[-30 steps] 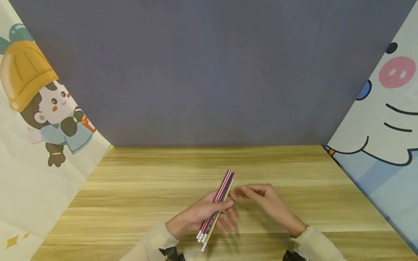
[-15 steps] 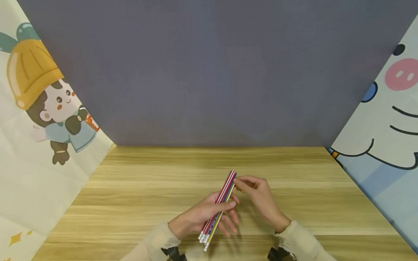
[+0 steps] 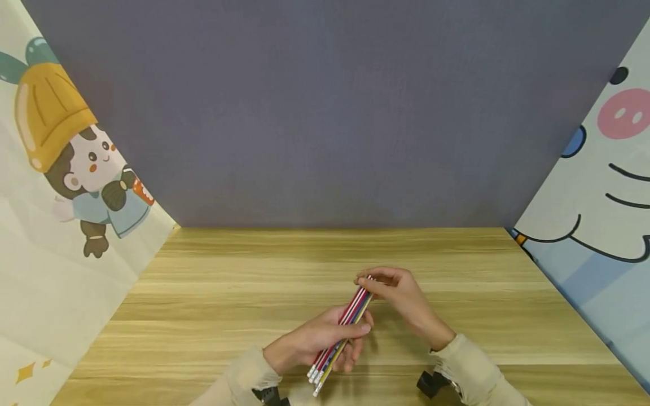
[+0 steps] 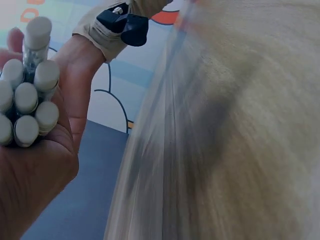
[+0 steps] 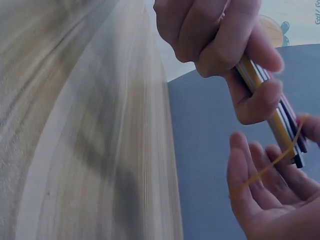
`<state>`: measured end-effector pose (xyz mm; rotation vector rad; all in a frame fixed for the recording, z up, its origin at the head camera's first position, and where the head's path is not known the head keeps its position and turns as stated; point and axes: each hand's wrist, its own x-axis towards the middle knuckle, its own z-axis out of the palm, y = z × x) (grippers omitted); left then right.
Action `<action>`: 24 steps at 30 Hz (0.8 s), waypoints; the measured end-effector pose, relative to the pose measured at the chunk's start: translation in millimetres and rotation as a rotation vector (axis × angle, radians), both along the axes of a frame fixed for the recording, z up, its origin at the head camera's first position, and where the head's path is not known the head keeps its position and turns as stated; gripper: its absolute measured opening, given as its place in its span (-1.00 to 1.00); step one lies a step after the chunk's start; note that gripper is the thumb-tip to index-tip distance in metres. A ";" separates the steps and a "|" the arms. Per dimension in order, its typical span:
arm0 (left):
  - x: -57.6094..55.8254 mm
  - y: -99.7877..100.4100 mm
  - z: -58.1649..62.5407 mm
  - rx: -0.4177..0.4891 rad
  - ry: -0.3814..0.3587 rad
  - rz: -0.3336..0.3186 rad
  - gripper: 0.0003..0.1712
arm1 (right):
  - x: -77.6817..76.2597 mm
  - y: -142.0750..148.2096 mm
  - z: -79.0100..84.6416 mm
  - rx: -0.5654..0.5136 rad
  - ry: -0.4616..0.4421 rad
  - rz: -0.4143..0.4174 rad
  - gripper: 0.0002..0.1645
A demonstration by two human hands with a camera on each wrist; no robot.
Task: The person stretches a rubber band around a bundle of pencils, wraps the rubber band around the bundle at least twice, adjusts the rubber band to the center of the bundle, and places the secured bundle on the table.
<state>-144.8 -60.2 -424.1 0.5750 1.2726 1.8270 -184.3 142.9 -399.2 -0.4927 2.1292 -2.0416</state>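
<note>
My left hand (image 3: 317,338) grips a bundle of several pencils (image 3: 354,309), red-and-white, blue and yellow, with the thumb across them. The bundle slants, its white eraser ends (image 4: 25,97) towards me; they fill the left side of the left wrist view. My right hand (image 3: 406,299) is at the far ends of the pencils. In the right wrist view, an orange rubber band (image 5: 262,172) is stretched between its thumb and bent fingers (image 5: 260,185). The band crosses by the pencil ends; whether it fully encircles them I cannot tell.
A wood-grain table (image 3: 228,270) lies under both hands. A dark grey panel (image 3: 325,124) rises behind it. Cartoon-printed sheets stand at the left (image 3: 30,282) and right (image 3: 584,197). A black camera mount (image 3: 431,383) sits on the right wrist.
My right hand has moved left from beside the bundle to over the pencils' far ends. The left hand keeps its grip, its fingers now more curled, and the bundle has shifted slightly.
</note>
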 end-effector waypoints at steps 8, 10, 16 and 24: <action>-2.7 -4.7 4.2 0.013 0.077 -0.005 -0.87 | -0.3 3.5 -2.3 0.009 -0.090 0.197 -0.57; -3.5 -6.1 6.0 0.008 0.087 0.006 -0.87 | -0.6 4.6 -1.9 0.021 -0.091 0.223 -0.56; -4.1 -8.3 6.3 -0.054 0.095 0.013 -0.82 | -1.2 6.3 -1.5 0.031 -0.083 0.294 -0.62; -13.5 -13.6 6.7 -0.067 0.129 0.093 -0.81 | -5.3 11.0 -0.4 0.077 -0.095 0.228 -0.68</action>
